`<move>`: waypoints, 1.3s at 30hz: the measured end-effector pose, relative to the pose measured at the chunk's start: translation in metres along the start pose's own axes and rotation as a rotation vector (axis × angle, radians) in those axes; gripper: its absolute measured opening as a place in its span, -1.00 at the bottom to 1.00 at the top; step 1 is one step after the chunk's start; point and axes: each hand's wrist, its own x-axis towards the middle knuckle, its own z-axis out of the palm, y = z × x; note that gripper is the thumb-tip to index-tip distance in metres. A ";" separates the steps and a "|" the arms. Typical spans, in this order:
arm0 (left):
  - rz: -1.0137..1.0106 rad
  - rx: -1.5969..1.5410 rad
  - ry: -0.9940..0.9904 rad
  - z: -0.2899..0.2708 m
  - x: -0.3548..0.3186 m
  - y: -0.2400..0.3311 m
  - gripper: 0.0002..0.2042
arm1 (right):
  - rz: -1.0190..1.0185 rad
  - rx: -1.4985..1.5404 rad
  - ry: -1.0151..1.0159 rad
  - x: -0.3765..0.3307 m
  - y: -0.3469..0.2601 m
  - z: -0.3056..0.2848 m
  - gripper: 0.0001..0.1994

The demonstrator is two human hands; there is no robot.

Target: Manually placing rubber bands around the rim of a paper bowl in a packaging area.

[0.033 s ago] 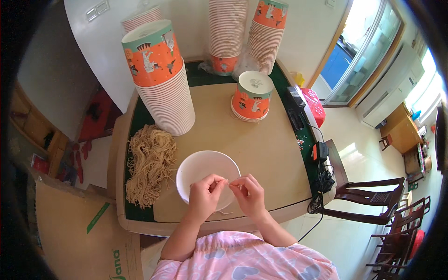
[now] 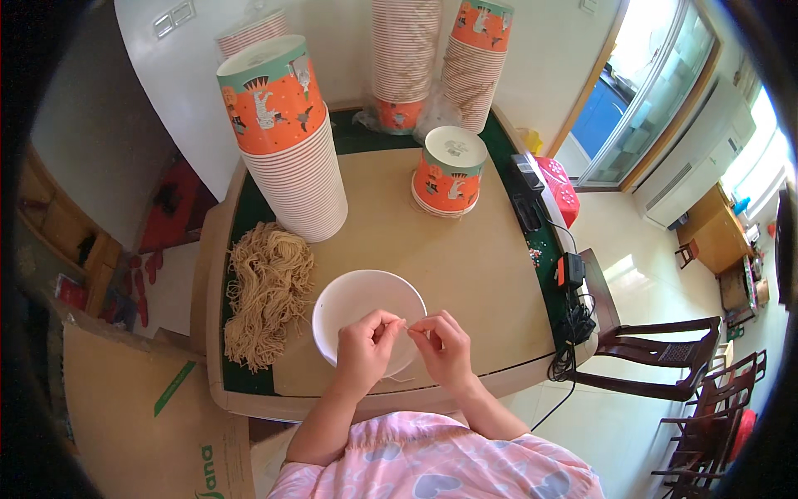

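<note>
In front of me stands a white round tub [image 2: 366, 291], its mouth facing up and its lower part hidden. My left hand [image 2: 366, 349] is over its near side, thumb and forefinger pinched. Close to it on the right, my right hand [image 2: 442, 345] pinches too. The fingertips of both almost meet at a thin pale strand of string [image 2: 406, 325], mostly hidden by the fingers. A loose pale string end [image 2: 402, 380] shows below the tub, between my wrists. Left of the tub lies a heap of tan string [image 2: 268, 295].
A tall stack of orange paper tubs [image 2: 287, 141] rises behind the string, with a short upside-down stack [image 2: 450, 175] further right. Plastic-wrapped stacks [image 2: 406, 58] line the back wall. Black cables and an orange-black device [image 2: 570, 270] run along the table's right edge, beside a wooden chair [image 2: 657, 349].
The white tub has shifted very slightly to the left. My hands keep the same pinch in nearly the same place.
</note>
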 end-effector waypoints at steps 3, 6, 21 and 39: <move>0.049 0.086 0.187 0.001 0.003 -0.004 -0.89 | -0.018 -0.005 -0.010 0.000 0.000 -0.001 -0.93; 0.023 0.068 0.278 -0.013 0.011 0.005 -0.89 | 0.013 0.004 0.003 -0.003 0.003 -0.003 -0.89; 0.049 -0.031 -0.136 -0.002 0.001 -0.009 -0.90 | 0.112 0.101 0.010 -0.002 -0.006 -0.006 -0.89; -0.188 -0.378 -0.310 0.002 -0.003 -0.009 -0.92 | -0.016 0.164 -0.033 0.000 0.008 -0.016 -0.85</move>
